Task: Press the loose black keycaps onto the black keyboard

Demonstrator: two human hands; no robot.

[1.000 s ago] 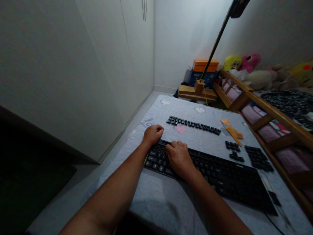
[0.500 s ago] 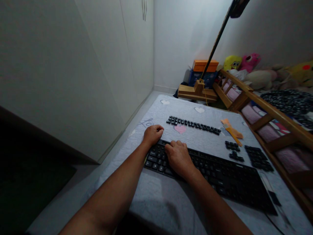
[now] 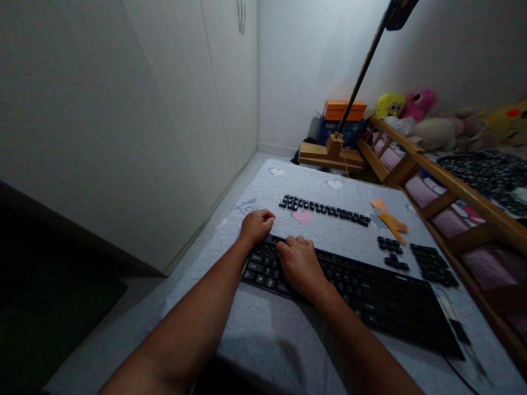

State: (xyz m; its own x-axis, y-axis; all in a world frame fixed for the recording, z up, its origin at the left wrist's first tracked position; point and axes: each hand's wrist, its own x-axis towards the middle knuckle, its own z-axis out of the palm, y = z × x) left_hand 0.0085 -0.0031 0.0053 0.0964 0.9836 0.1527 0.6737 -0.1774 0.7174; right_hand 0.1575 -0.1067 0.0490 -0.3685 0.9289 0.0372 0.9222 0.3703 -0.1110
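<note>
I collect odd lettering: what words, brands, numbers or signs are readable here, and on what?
"Lo", probably, in script on the cloth; the rest unclear.
Keyboard: markings too small to read.
Loose keycaps: too small.
Blue box: any print too blurred.

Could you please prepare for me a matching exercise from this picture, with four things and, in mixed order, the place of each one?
Column one
1. Left hand
2. Right hand
3. Brush
4. Orange box

Column two
A. Just right of the row of loose keys
B. On top of a blue box
C. Curled at the far left corner of the keyboard
D. Over the keyboard's keys, to the left of its middle

Right pairs: 1-C, 2-D, 3-A, 4-B
</note>
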